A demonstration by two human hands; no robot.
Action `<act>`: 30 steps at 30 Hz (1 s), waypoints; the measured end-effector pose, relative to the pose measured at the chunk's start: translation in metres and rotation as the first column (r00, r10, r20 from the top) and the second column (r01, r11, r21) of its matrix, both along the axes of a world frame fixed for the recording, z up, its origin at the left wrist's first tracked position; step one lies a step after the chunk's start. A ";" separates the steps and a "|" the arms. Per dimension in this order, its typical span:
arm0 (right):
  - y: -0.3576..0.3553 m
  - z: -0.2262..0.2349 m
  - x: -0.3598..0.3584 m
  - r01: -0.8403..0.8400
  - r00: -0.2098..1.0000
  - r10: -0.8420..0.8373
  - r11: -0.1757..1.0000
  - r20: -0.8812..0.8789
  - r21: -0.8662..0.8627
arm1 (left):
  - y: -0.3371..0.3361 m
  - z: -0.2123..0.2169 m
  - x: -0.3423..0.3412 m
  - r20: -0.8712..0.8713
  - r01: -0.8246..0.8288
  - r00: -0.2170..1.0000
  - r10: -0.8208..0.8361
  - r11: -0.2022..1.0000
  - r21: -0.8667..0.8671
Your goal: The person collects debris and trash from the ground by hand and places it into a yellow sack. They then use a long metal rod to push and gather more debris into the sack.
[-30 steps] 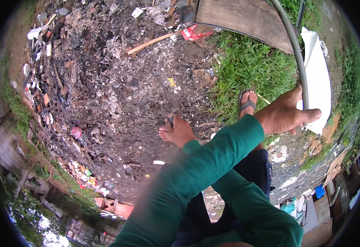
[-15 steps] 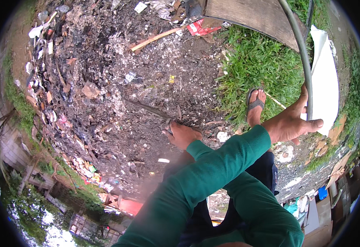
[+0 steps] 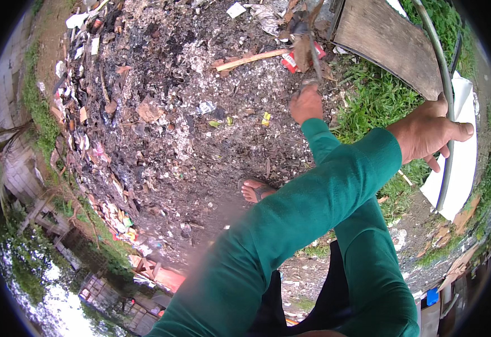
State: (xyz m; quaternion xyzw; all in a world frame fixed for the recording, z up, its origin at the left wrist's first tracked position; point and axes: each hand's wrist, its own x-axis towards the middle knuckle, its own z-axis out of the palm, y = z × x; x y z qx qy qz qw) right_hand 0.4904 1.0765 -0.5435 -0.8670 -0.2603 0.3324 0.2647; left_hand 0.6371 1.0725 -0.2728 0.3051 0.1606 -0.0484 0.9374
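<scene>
Right hand (image 3: 306, 104), top centre of the frame, is clenched on a thin leafy stick (image 3: 313, 56) whose long axis rises straight up from its fingers; the crossed left hand (image 3: 428, 135) grasps the curved grey pipe (image 3: 449, 90) at far right

sleeves (image 3: 313, 213): plain deep green on both forearms
ground (image 3: 189, 140): dark grey-black, speckled with white ash and brown scraps
grass (image 3: 377, 98): bright green patch
board (image 3: 389, 45): weathered grey-brown with a dark edge
pipe (image 3: 446, 106): dull grey-green
sheet (image 3: 464, 151): plain white
stick (image 3: 251, 59): pale tan
wrapper (image 3: 290, 60): red
twig (image 3: 313, 50): dark brown with withered brown leaves
sandal (image 3: 259, 191): grey strap
litter strip (image 3: 116, 216): mixed pink, orange, yellow and white bits
</scene>
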 end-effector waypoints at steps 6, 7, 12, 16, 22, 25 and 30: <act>0.039 0.213 -0.157 -0.703 0.461 0.800 0.593 -0.385 0.392 | 0.003 0.011 0.003 -0.049 0.047 0.998 -0.048 0.998 -0.034; 0.040 0.219 -0.157 -0.720 0.416 0.822 0.559 -0.389 0.410 | 0.005 0.013 0.002 -0.059 0.050 0.997 -0.051 0.999 -0.022; 0.028 0.121 -0.044 -0.096 0.979 0.119 0.985 -0.165 0.143 | 0.008 0.015 -0.008 -0.062 0.031 0.997 -0.037 0.994 -0.101; 0.032 -0.012 0.091 0.095 0.940 -0.032 0.981 0.340 -0.170 | 0.009 0.004 -0.011 -0.036 0.037 0.999 -0.041 0.994 -0.100; 0.035 0.038 0.051 -0.280 0.943 0.299 0.950 0.143 -0.139 | 0.002 -0.007 -0.011 0.008 0.040 0.999 -0.040 0.987 -0.158; 0.025 0.117 -0.029 -0.761 0.582 0.724 0.645 -0.371 0.064 | 0.003 -0.008 -0.012 -0.017 0.048 0.999 -0.052 0.982 -0.181; -0.004 0.123 -0.016 -0.313 0.910 0.317 0.948 -0.267 0.062 | 0.007 -0.003 -0.018 -0.052 0.052 0.997 -0.064 0.977 -0.205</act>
